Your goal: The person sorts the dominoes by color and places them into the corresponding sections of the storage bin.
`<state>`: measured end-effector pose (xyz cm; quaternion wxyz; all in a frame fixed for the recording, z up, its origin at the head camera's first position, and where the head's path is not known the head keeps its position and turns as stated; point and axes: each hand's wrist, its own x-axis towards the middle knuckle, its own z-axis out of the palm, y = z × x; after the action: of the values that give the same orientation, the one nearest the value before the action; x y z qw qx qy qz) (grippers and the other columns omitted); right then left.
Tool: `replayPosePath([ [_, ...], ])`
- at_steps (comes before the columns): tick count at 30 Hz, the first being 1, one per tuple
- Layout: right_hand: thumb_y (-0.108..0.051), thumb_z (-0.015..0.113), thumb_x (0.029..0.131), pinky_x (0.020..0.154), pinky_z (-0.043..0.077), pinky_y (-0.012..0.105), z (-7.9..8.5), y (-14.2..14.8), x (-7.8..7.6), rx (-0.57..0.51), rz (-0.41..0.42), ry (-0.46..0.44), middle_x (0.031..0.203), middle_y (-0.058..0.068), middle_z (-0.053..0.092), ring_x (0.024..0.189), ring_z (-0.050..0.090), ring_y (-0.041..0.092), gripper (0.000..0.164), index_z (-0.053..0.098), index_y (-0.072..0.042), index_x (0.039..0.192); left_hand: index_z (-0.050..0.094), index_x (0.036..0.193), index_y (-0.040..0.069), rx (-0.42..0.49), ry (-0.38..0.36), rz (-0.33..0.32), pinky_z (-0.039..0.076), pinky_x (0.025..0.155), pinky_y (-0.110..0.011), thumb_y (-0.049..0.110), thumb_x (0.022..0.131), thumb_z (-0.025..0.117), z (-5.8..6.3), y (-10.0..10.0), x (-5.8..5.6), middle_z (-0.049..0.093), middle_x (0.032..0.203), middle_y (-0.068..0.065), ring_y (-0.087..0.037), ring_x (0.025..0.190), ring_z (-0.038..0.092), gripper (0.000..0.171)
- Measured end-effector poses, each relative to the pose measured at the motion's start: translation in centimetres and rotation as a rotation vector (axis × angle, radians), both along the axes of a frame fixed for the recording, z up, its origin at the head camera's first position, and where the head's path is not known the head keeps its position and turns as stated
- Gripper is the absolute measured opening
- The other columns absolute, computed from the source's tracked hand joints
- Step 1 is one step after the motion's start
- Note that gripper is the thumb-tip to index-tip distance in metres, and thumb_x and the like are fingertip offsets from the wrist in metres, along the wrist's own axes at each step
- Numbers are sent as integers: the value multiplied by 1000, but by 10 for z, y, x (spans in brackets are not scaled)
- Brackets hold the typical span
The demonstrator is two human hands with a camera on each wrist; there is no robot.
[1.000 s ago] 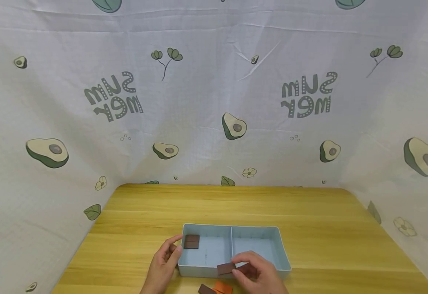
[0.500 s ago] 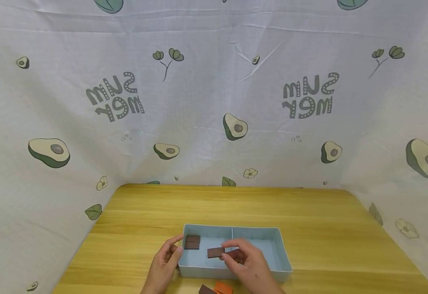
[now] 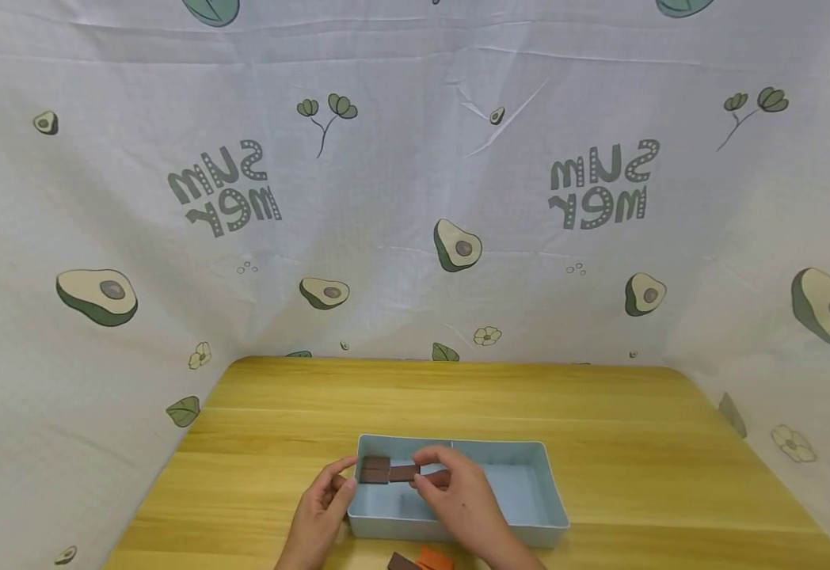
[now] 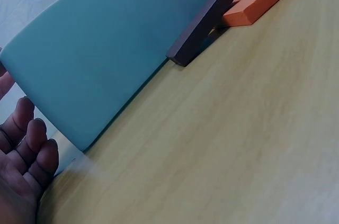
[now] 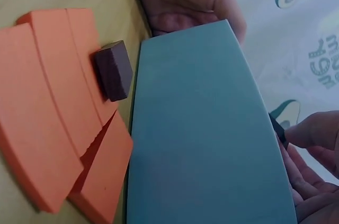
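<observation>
In the head view a light blue two-compartment box (image 3: 386, 526) sits on the table. My left hand (image 3: 318, 507) rests against its left end, thumb and forefinger at the rim. Over the left compartment, my right hand (image 3: 458, 495) pinches a flat dark brown rectangular block (image 3: 404, 473) between thumb and fingers. Its left end is right beside more dark brown blocks (image 3: 375, 469) lying by the compartment's left wall. The right wrist view shows only a small dark edge of the held block (image 5: 277, 128) above the rim; the box wall hides the rest.
Several orange blocks (image 5: 58, 81) lie on the table in front of the box. A loose dark brown block (image 5: 114, 70) leans near them. The wooden table (image 3: 272, 412) reaches back to a white printed cloth (image 3: 386, 174), which also hangs at both sides.
My right hand has carried the brown block from the box's front rim into the left compartment, leftward and away from me, up beside the other brown blocks. My left hand has stayed put.
</observation>
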<state>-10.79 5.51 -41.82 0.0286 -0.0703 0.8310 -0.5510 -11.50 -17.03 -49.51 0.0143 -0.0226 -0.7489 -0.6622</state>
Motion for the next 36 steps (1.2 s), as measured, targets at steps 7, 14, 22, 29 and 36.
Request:
replayPosePath([
  [7, -12, 74, 94, 67, 57, 26, 4, -9, -9, 11, 24, -17, 118, 12, 71, 89, 73, 14, 24, 70, -8, 117, 63, 135, 16, -25, -22, 3, 45, 68, -22, 24, 103, 62, 0, 1, -1, 58, 90, -5, -7, 72, 52, 34],
  [14, -13, 74, 94, 71, 60, 33, 2, -17, -23, 28, 73, -7, 118, 12, 70, 91, 73, 18, 25, 70, -11, 118, 62, 137, 17, -45, -33, -4, 46, 70, -23, 25, 104, 60, 0, 2, -1, 57, 92, -3, -8, 75, 54, 34],
  [22, -7, 75, 92, 70, 59, 27, -9, -23, -29, 116, 149, 64, 114, 10, 71, 89, 73, 16, 22, 71, -10, 113, 63, 135, 14, -15, 21, -12, 45, 66, -23, 24, 103, 62, 3, 1, -1, 56, 89, -2, -6, 71, 52, 34],
  [29, -5, 75, 91, 71, 58, 23, -12, -26, -27, 192, 216, 64, 111, 6, 71, 85, 71, 11, 21, 70, -10, 111, 63, 135, 15, -9, 8, -3, 44, 67, -22, 24, 103, 62, 2, 0, 0, 57, 89, -2, -6, 72, 51, 34],
  [36, -5, 76, 89, 70, 56, 22, -15, -27, -26, 264, 246, 63, 107, 4, 72, 82, 70, 8, 20, 70, -12, 107, 63, 135, 14, -8, -3, 8, 44, 68, -22, 24, 102, 62, 0, 1, 0, 60, 92, -6, -7, 74, 53, 34],
])
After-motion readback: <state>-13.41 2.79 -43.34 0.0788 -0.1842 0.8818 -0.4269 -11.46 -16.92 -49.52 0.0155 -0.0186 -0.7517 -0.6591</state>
